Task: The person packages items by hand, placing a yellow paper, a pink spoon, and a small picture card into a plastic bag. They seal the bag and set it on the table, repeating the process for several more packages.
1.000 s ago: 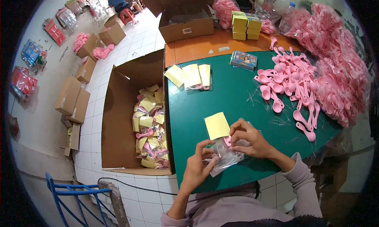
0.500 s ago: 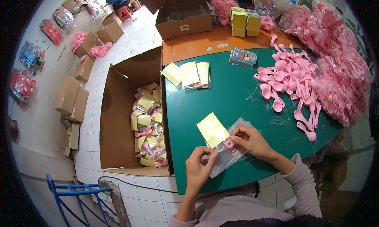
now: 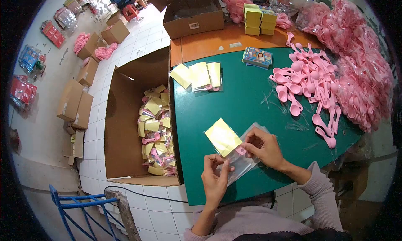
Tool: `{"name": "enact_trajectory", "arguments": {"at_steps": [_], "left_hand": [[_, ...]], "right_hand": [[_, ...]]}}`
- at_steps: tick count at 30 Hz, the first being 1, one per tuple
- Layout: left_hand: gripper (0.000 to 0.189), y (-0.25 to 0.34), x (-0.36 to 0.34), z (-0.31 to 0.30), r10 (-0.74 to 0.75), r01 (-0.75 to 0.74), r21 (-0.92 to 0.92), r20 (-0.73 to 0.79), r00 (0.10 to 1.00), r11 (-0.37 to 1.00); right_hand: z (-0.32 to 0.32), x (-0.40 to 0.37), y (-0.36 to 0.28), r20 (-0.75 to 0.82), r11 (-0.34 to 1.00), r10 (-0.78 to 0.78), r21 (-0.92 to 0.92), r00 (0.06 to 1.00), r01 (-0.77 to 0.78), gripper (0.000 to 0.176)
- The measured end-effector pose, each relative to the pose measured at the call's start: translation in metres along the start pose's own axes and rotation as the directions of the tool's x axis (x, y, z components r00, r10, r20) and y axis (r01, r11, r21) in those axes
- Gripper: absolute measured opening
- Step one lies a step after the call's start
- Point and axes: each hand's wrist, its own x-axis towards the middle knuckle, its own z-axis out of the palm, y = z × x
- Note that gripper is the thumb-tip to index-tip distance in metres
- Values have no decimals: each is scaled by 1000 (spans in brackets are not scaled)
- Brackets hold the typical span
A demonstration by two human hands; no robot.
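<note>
A clear plastic bag with a yellow card in it lies tilted between my hands, over the green tabletop. The pink end of a spoon shows at the card's lower right corner. My left hand pinches the near edge of this bag between thumb and fingers. My right hand is closed at the bag's right edge, beside the pink piece. Beneath both hands are more clear plastic bags, partly covered. Exactly where the fingertips meet the plastic is hard to make out.
Filled packets with yellow cards lie at the table's back left. A big carton of such packets stands left of the table. Loose pink spoons, bulky bags of spoons and a card stack occupy the right and back.
The bag with the yellow card has shifted slightly left and turned a little. My left hand has moved slightly right; both hands keep hold of the bag.
</note>
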Motion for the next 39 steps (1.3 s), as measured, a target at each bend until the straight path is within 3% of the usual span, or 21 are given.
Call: {"name": "enact_trajectory", "arguments": {"at_steps": [5,9,11,13,15,17,18,19,20,21,23,26,29,31,32,33,35,36,37,38,39], "left_hand": [[38,7,-2,2,-4,4,13,8,1000,1000],[51,14,3,-2,-18,10,135,55,998,991],[49,32,22,-5,104,-130,154,163,981,980],[45,58,55,-14,231,-305,289,264,936,907],[45,92,94,-16,302,-422,381,335,893,823],[46,100,141,-23,327,-435,275,361,873,857],[43,97,153,-28,480,-580,546,332,812,604],[40,93,161,-31,613,-603,752,351,708,266],[36,84,160,-29,569,-589,748,353,743,305],[32,73,150,-25,517,-571,746,357,778,343],[27,52,110,-1,350,-649,599,549,759,469],[25,17,73,27,279,-605,661,540,794,444],[24,9,72,33,389,-660,614,533,751,433],[22,10,76,34,272,-562,494,541,796,663],[22,13,76,34,274,-563,495,539,796,662],[20,18,74,33,246,-548,498,548,800,672],[18,23,73,30,213,-530,504,557,803,682],[16,23,73,29,152,-467,522,535,831,713],[15,24,74,28,91,-402,539,512,854,740],[15,26,74,27,88,-400,540,511,855,741],[14,29,74,25,50,-340,513,498,866,788]], "right_hand": [[1,0,-4,10,1000,18,-12,1000,-18,12],[-4,0,-3,49,983,-86,-157,995,93,19],[-14,3,-12,55,973,-121,-191,991,130,20],[-39,10,-20,-16,878,-310,-389,951,280,18],[-70,19,-11,-143,751,-354,-633,924,190,17],[-98,27,-10,-217,652,-334,-756,917,58,14],[-111,34,-4,-221,651,-339,-757,914,58,14],[-123,44,6,-157,544,-451,-829,878,131,13],[-134,53,11,-80,420,-550,-887,831,193,13],[-142,59,10,-84,419,-552,-888,830,189,13],[-152,70,9,81,207,-504,-955,860,211,11],[-164,78,3,107,322,-440,-908,892,268,12],[-178,83,9,138,305,-409,-911,902,277,13],[-179,84,9,-55,517,-645,-766,762,382,17],[-178,80,7,-200,813,-493,-451,847,367,24],[-175,76,0,-200,814,-494,-449,846,369,24],[-165,67,-15,-177,940,-342,-57,923,337,24],[-158,63,-17,-156,940,-340,-12,928,342,22],[-148,57,-24,-158,940,-338,-11,928,340,22],[-139,51,-34,-137,839,-458,-392,878,376,22],[-134,48,-39,-66,608,-557,-711,828,353,22]]}}
